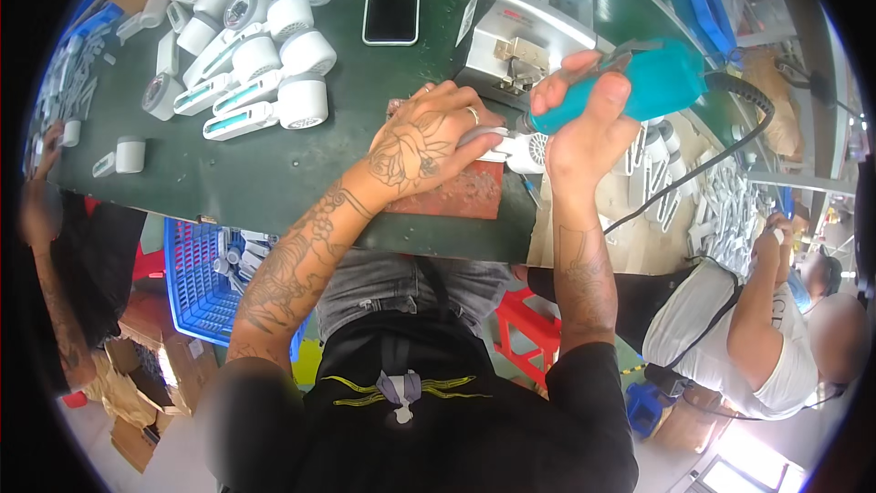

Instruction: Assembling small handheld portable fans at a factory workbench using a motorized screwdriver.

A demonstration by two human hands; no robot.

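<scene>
My right hand [589, 132] is wrapped around a teal electric screwdriver [652, 82], tilted so its tip points left and down toward a white handheld fan [526, 154]. The tip is at or very near the fan; contact is hard to tell. My left hand [429, 137] presses the fan's handle with its fingers, keeping it over a red worn pad [465, 192]. Part of the fan is hidden under that hand. On the left, a pile of white handheld fans [255, 55] with round heads and teal-striped handles lies on the green table [365, 119].
Behind my hands stands a grey metal machine [529, 18], with a phone [391, 5] left of it. The screwdriver's black cord [680, 183] loops at the right, over white parts on cardboard [575, 237]. A blue basket [196, 283] is below left. Co-workers sit on both sides.
</scene>
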